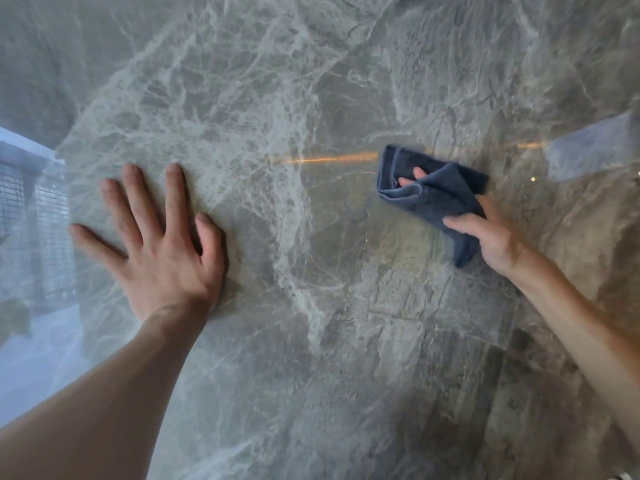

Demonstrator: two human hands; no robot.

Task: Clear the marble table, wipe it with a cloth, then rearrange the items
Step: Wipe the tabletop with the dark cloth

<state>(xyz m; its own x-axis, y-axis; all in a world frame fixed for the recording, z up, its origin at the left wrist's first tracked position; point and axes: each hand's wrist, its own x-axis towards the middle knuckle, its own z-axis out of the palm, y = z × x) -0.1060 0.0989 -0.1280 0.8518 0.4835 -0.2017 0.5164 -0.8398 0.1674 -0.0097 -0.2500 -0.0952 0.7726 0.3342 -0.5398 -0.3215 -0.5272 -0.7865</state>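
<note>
The grey veined marble table fills almost the whole view, glossy and reflecting light. A dark blue cloth lies crumpled on it at right of centre. My right hand grips the cloth and presses it onto the marble, with fingertips showing through a fold. Left of centre, my left hand rests flat on the table, fingers spread, holding nothing.
A window reflection with a grid pattern shows on the marble at the left edge. Another pale reflection and an orange light streak lie at the right and middle. No other objects are in view.
</note>
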